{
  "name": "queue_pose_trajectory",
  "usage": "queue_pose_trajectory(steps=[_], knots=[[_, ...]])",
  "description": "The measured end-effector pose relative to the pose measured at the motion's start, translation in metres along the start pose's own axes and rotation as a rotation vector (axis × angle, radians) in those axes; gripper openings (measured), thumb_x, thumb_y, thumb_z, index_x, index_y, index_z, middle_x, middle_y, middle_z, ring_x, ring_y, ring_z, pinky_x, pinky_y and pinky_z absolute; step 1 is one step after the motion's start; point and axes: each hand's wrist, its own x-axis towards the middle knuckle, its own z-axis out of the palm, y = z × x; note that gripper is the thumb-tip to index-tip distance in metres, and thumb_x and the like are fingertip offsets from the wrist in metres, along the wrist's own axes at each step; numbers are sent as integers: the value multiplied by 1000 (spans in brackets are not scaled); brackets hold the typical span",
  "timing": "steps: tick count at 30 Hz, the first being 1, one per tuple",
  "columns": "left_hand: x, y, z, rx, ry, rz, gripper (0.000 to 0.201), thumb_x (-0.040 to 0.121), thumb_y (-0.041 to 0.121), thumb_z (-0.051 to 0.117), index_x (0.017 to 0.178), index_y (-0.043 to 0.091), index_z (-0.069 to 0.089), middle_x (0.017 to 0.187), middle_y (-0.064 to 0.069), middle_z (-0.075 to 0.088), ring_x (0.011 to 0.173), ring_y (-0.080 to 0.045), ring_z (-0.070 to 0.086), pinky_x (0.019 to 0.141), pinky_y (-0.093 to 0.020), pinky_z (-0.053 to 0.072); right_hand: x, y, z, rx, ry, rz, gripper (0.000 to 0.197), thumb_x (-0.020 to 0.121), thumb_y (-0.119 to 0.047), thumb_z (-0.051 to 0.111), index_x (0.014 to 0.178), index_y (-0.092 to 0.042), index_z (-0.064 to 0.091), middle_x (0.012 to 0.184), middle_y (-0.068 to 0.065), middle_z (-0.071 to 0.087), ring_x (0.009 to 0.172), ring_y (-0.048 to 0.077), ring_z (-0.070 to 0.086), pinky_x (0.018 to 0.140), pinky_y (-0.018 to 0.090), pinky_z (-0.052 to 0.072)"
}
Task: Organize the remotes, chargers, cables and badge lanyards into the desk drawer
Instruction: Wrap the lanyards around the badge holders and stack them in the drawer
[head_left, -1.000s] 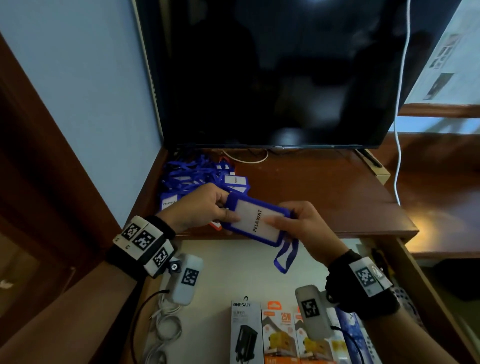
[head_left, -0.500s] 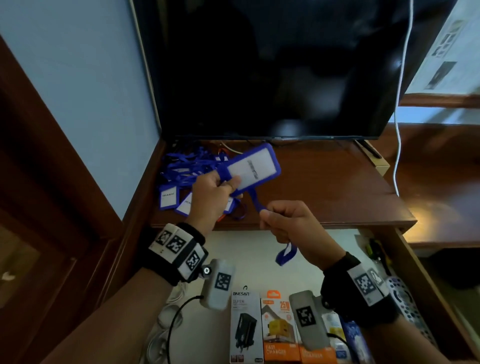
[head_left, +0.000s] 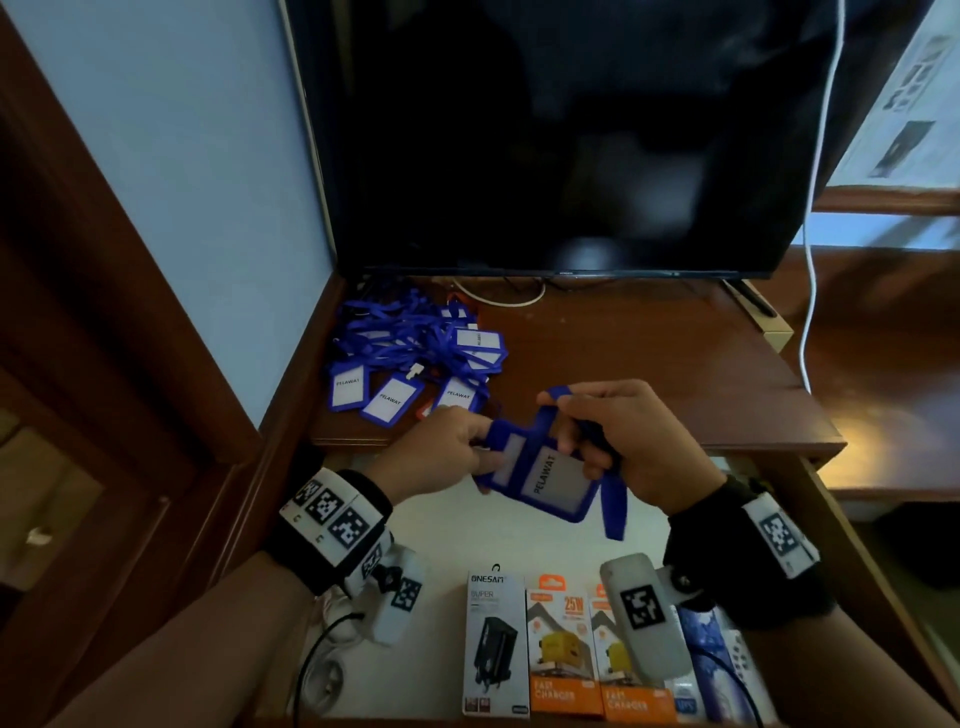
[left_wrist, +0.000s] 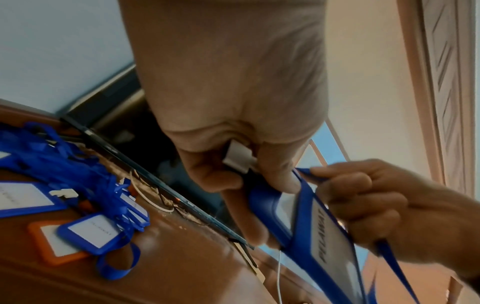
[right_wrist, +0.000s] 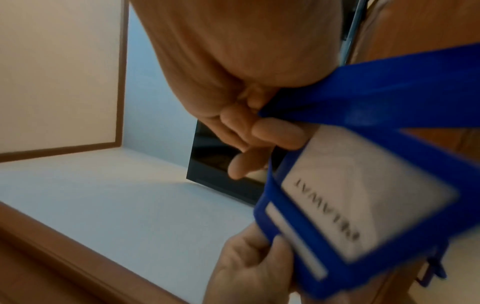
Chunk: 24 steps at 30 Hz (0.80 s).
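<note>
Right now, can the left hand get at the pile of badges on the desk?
Probably not yet: the left hand is holding the badge holder together with the right hand. The pile of badges lies close beyond it, uncovered.

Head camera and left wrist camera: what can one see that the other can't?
Only the head view shows the open drawer with boxed chargers standing along its near edge, and the dark screen in full.

Only the left wrist view shows a white clip tucked under the left hand, and an orange badge holder in the pile.

Both show the blue badge holder marked PELAWAT held between both hands, the right hand pinching its blue strap, and the pile of blue lanyards on the desk.
</note>
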Motion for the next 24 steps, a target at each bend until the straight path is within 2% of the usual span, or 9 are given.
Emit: queue_pose_trajectory(steps=[3, 6, 10, 12, 16, 18, 20, 22, 24], knots=[[-3, -3, -9, 48, -59, -18, 10, 89, 11, 64, 95, 18, 69, 98, -2, 72, 91, -16, 69, 83, -36, 57, 2, -1, -6, -168, -39, 19, 21, 96, -17, 54, 96, -7, 73, 53, 9, 50, 39, 15, 32, 39, 26, 33], [-6, -3, -13, 76, -136, -29, 18, 88, 9, 65, 86, 27, 67, 96, 1, 70, 89, -13, 68, 84, -39, 56, 6, 4, -5, -259, -72, 27, 20, 95, -22, 57, 91, -17, 76, 60, 7, 52, 46, 13, 37, 43, 25, 37], [-11, 0, -16, -10, -213, -38, 25, 88, -1, 62, 88, 22, 70, 85, 8, 71, 77, -2, 67, 77, -27, 53, 14, 20, 3, -293, -125, 31, 21, 95, -23, 56, 93, -19, 76, 84, 9, 70, 66, 16, 58, 57, 26, 49], [-15, 1, -18, -97, -213, 0, 24, 87, -6, 59, 92, 16, 70, 86, 5, 71, 80, -5, 67, 74, -23, 51, 17, 27, 4, -244, -142, 23, 21, 96, -19, 54, 98, -13, 74, 87, 8, 72, 71, 15, 63, 62, 26, 52], [-18, -1, -22, -291, -67, 84, 23, 87, -10, 54, 94, 8, 66, 87, 0, 72, 84, -13, 68, 73, -25, 54, 20, 43, 8, -55, -211, -27, 24, 92, -10, 58, 105, 8, 65, 82, 14, 68, 65, 17, 65, 56, 22, 50], [-20, -2, -22, -387, 0, 97, 20, 89, -7, 52, 99, 3, 65, 88, -1, 73, 82, -15, 70, 68, -25, 55, 21, 51, 11, 37, -235, -84, 30, 89, -8, 60, 107, 15, 60, 91, 24, 65, 78, 29, 62, 66, 28, 51], [-20, -2, -23, -503, 89, 82, 19, 89, 1, 53, 104, 5, 65, 97, -8, 73, 90, -24, 69, 71, -31, 56, 20, 55, 14, 60, -245, -119, 26, 90, -1, 56, 112, 10, 59, 100, 25, 64, 89, 29, 63, 77, 31, 53], [-19, -2, -23, -606, 194, 57, 21, 82, 15, 60, 101, 13, 69, 103, -18, 71, 94, -37, 65, 82, -46, 51, 21, 57, 17, 47, -229, -127, 25, 89, 1, 58, 113, 0, 61, 102, 18, 68, 92, 24, 66, 83, 31, 54], [-17, -2, -21, -636, 267, 63, 22, 79, 20, 61, 98, 16, 70, 98, -18, 72, 84, -35, 65, 85, -50, 46, 22, 56, 20, -42, -162, -172, 18, 85, -1, 65, 102, -3, 66, 88, 6, 71, 83, 15, 66, 76, 25, 52]])
